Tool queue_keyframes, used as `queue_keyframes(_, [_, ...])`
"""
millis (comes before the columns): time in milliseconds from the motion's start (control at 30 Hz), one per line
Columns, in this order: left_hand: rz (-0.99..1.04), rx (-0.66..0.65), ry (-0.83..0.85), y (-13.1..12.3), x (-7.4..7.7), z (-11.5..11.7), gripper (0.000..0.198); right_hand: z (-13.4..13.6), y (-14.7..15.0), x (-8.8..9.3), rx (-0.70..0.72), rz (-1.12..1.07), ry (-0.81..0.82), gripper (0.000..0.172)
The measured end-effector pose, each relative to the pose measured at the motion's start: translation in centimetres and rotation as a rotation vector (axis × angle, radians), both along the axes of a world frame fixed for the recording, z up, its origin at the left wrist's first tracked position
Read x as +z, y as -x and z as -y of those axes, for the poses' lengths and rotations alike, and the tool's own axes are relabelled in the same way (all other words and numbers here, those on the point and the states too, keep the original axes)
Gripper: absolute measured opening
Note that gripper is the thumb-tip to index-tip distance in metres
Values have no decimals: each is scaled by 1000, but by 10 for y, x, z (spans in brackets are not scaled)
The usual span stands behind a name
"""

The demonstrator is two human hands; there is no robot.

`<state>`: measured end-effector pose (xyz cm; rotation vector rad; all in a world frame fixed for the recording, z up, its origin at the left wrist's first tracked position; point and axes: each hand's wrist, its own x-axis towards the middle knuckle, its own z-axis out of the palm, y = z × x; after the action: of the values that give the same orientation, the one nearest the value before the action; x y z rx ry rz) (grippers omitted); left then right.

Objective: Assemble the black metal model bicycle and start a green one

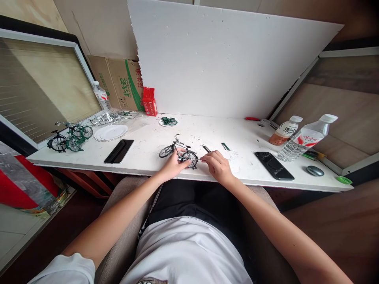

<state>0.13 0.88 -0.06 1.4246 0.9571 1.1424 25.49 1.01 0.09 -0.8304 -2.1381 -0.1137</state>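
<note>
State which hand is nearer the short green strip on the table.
Right. The right hand is just in front of the green strip; the left hand is farther off to its left, holding the model bicycle.

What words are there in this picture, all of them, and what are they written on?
"北大荒": green, on the cardboard box; smaller print there is too tiny.
"花生油", I think: red, partly hidden, same box.
"炭": on the brown drink bottle; the character beside it is unclear.
Too small or blurred: writing on the red box, left water bottle and right water bottle.
Cut off: the print on the shirt.
</note>
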Motion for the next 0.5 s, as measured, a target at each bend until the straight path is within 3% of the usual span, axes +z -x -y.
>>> queue_keyframes(200, [-45, -1, -21, 1, -2, -1, 60, -3, 3, 0, 56, -38, -198, 29])
queue_keyframes(500, [-43, 12, -3, -2, 3, 1, 58, -3, 3, -1, 62, -24, -228, 33])
